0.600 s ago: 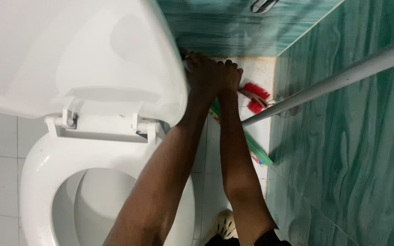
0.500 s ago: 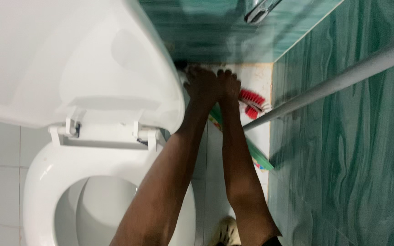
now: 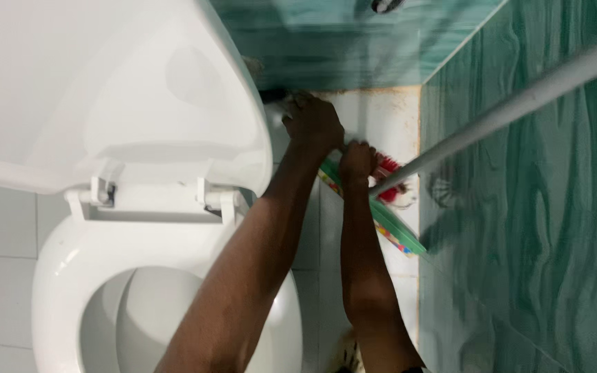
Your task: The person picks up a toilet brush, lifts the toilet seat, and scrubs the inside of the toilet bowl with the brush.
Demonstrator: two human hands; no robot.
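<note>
Two hands reach down beside the toilet (image 3: 139, 228).
Right hand (image 3: 358, 163), grip clamped on the red brush (image 3: 390, 181), sits near the far floor corner; left hand (image 3: 314, 122) is curled, its grip hidden, just left.

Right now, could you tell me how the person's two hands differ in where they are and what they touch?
The left hand reaches further back, beside the raised toilet lid, near the green wall; the right hand sits nearer, by the red brush. The left looks spread, the right more closed. Both are low over the white floor tiles.
</note>
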